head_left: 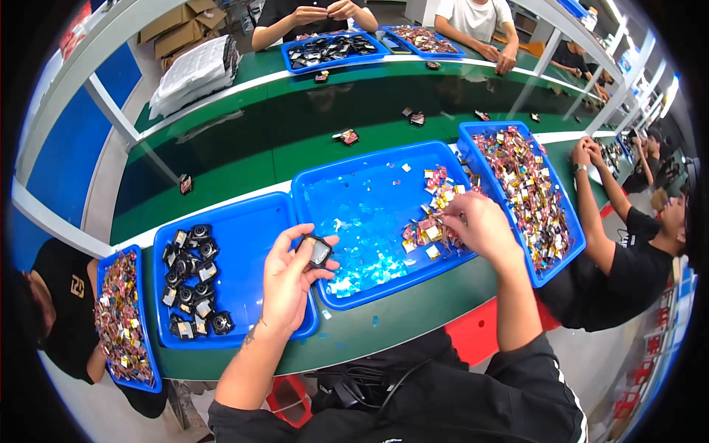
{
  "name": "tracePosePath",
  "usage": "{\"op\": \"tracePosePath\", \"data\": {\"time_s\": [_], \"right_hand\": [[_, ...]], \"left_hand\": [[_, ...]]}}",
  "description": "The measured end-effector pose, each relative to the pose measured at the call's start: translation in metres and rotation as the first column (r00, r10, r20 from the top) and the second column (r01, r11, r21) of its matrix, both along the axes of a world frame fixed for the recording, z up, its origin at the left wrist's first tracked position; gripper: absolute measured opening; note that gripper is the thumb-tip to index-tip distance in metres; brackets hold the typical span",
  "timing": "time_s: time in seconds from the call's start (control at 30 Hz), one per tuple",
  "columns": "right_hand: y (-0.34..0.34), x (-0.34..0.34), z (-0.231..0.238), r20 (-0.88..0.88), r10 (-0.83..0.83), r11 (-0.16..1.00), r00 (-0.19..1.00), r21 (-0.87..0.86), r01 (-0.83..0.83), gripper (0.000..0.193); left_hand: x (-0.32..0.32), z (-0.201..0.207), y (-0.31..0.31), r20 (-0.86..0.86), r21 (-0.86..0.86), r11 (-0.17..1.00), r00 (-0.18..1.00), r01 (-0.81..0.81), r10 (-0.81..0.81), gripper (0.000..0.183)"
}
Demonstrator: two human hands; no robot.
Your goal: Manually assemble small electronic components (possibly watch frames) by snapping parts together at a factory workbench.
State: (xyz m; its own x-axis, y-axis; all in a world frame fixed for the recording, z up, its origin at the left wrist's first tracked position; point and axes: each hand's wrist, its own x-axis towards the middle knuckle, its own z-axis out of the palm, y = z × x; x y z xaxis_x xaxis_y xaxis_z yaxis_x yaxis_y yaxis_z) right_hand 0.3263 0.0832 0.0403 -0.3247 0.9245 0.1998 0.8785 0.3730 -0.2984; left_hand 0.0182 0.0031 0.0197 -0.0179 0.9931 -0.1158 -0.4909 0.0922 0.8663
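Observation:
My left hand (290,275) grips a small black plastic housing (319,252) with a grey panel on its face, over the border between two blue trays. My right hand (476,224) reaches into the right part of the middle blue tray (354,301), its thumb and fingertips pinched at a pile of small red, white and yellow parts (436,188). Whatever lies between those fingertips is too small to make out. Bright bluish film scraps (377,272) are strewn over that tray's floor. In the left blue tray (251,214) sit several black housings (193,284).
A blue tray heaped with small wired parts (524,196) stands at the right, another (122,317) at far left. Beyond runs a green conveyor belt (273,148) carrying scattered parts (348,136). Co-workers sit opposite and on both sides; a white frame post (111,111) rises at left.

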Motion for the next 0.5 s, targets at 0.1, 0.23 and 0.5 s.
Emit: {"op": "tracePosePath", "data": {"time_s": [0.1, 0.23, 0.5], "right_hand": [[0.005, 0.017, -0.003, -0.11, 0.121, 0.992, 0.986, -0.029, -0.125, 0.014], [-0.001, 0.007, 0.001, -0.044, 0.122, 0.991, 0.992, -0.043, -0.124, 0.014], [-0.015, 0.003, 0.007, -0.213, -0.099, 0.961, 0.972, 0.232, 0.149, 0.016]], "left_hand": [[-0.002, -0.006, 0.002, 0.009, -0.037, 0.997, 0.998, 0.069, -0.069, 0.036], [-0.005, -0.008, -0.001, -0.054, -0.009, 0.998, 0.996, 0.064, -0.064, 0.036], [-0.009, -0.006, -0.005, -0.183, 0.059, 0.997, 0.983, 0.039, -0.028, 0.041]]}}
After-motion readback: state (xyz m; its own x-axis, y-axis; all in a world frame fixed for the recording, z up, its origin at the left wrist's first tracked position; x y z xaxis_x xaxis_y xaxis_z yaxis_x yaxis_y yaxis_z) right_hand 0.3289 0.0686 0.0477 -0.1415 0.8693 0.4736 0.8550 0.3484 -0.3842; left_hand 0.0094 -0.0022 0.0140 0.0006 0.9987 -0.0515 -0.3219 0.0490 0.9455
